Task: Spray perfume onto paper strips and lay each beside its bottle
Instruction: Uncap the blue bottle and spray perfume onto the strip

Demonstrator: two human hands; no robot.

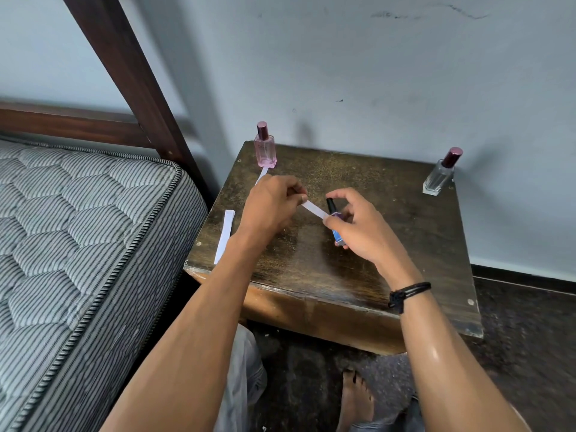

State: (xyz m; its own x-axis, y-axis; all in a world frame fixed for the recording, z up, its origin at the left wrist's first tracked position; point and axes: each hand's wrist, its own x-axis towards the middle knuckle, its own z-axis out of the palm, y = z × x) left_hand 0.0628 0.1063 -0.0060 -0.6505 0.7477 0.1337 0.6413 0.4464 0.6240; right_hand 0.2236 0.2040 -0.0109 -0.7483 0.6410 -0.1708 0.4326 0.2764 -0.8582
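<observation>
My left hand (274,202) pinches one end of a white paper strip (314,209) above the middle of the dark wooden table (389,251). My right hand (358,224) grips a small blue perfume bottle (337,233) with a black cap, its top touching the strip's other end. A pink bottle (265,149) stands at the back left corner, with a white strip (261,175) lying in front of it, partly hidden by my left hand. A clear bottle (440,174) with a dark red cap stands at the back right.
A small stack of white strips (225,235) lies along the table's left edge. A striped mattress (78,232) on a dark wooden bed frame (134,73) sits close on the left. A wall runs behind the table. My bare foot (355,397) rests on the dark floor.
</observation>
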